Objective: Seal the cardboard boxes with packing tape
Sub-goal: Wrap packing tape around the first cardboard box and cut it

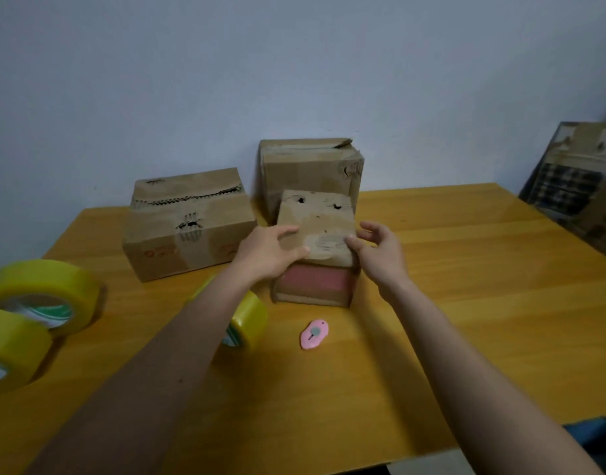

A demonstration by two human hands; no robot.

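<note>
A small cardboard box (317, 217) with a pink front panel stands in the middle of the wooden table (466, 303). My left hand (269, 253) holds its top at the near left corner, thumb and fingers curled on the flap. My right hand (380, 252) touches the top's near right edge with the thumb, fingers spread and relaxed. A yellow tape roll (248, 323) lies partly under my left forearm. Two more yellow tape rolls (41, 296) sit at the far left.
A wide worn box (188, 224) sits behind to the left and a taller box (311, 166) stands against the wall. A pink box cutter (314, 334) lies in front of the small box. Framed clutter (575, 180) leans at the right.
</note>
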